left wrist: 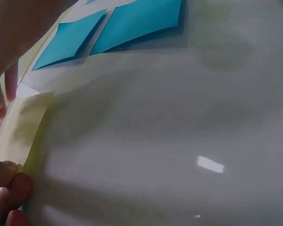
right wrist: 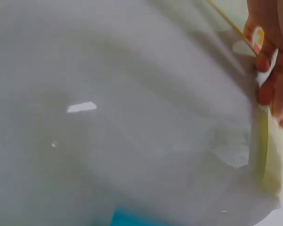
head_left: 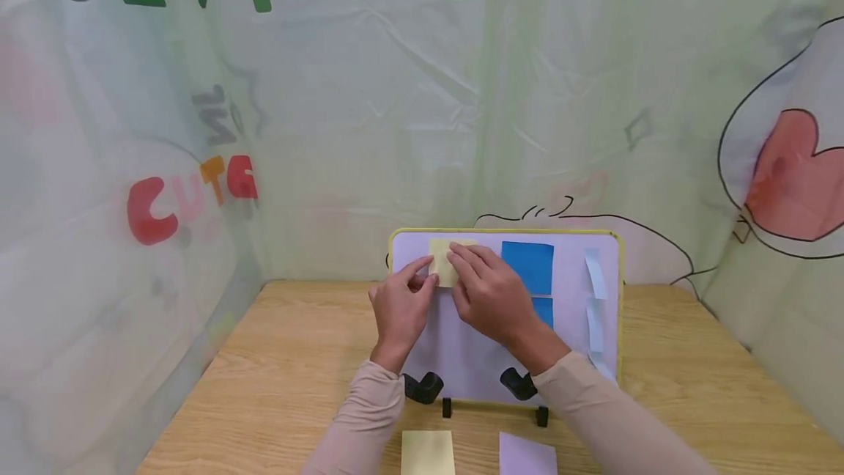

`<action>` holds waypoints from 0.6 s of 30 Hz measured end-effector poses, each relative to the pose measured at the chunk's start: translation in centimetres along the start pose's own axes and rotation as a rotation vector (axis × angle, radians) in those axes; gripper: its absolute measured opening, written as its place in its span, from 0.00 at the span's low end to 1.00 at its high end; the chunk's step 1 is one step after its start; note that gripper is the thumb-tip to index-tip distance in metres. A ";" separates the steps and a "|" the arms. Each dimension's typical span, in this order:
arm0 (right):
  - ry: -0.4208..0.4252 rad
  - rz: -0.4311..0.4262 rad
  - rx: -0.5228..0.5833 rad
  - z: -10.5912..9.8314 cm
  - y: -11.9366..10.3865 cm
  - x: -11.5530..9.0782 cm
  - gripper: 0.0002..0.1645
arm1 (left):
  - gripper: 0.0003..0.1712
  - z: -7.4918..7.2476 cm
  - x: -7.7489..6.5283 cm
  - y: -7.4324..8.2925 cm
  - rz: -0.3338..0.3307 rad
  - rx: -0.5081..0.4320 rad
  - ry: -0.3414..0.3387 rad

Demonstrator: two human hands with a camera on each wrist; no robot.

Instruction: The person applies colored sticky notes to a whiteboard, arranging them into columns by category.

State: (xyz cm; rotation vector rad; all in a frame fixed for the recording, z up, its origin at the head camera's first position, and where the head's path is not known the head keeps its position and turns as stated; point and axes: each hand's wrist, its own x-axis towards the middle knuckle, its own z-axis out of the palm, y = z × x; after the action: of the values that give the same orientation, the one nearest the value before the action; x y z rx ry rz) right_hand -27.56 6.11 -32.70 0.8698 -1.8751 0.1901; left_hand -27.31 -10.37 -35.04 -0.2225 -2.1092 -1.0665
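Note:
A pale yellow sticky note [head_left: 441, 264] lies against the upper left of a white board [head_left: 471, 372] with a yellow rim. My left hand [head_left: 404, 310] pinches the note's lower left edge between thumb and finger; the left wrist view shows this pinch at the note's corner [left wrist: 30, 127]. My right hand [head_left: 494, 295] reaches across from the right, its extended fingertips on the note's upper part. Beside it on the board are two blue sticky notes, one upper [head_left: 527, 267] and one lower [head_left: 543, 311], the lower partly hidden by my right hand.
Light blue strips [head_left: 596, 275] hang along the board's right side. Black stand hooks [head_left: 425, 388] hold the board's lower edge on the wooden table [head_left: 297, 372]. A yellow note pad [head_left: 427, 453] and a purple one [head_left: 527, 455] lie in front. A printed curtain [head_left: 369, 130] stands behind.

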 end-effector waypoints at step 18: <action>-0.024 0.105 -0.053 0.2 0.4 -0.4 0.24 | 0.16 0.1 -0.2 0.1 0.001 0.000 0.012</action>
State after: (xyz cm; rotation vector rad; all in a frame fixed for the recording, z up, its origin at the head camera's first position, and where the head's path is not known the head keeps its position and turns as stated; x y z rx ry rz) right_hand -27.87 6.50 -33.02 0.7406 -1.9413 0.1944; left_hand -27.24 -10.20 -35.17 -0.2164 -2.0978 -1.0649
